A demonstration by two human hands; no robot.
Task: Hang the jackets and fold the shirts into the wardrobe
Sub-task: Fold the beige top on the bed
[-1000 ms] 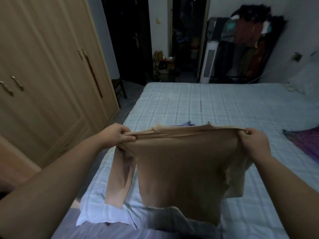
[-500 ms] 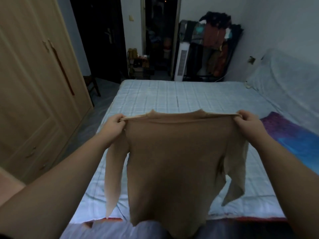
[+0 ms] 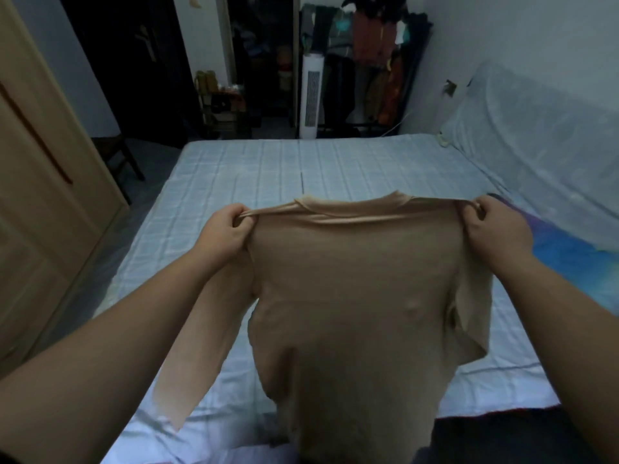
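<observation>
A tan long-sleeved shirt (image 3: 351, 296) hangs stretched between my two hands above the bed (image 3: 268, 175). My left hand (image 3: 227, 229) grips its left shoulder seam, and my right hand (image 3: 495, 229) grips the right shoulder. The body of the shirt hangs down toward me and both sleeves dangle at the sides. The closed wooden wardrobe (image 3: 40, 182) stands along the left wall.
A purple and blue cloth (image 3: 569, 252) lies on the bed's right side by a covered headboard (image 3: 542, 142). Beyond the bed stand a white tower fan (image 3: 312, 95), a rack of hanging clothes (image 3: 375, 55), a small shelf (image 3: 221, 102) and a dark doorway.
The shirt has been lifted higher and pulled flat between my hands. The view has turned right, away from the wardrobe, bringing the headboard into sight.
</observation>
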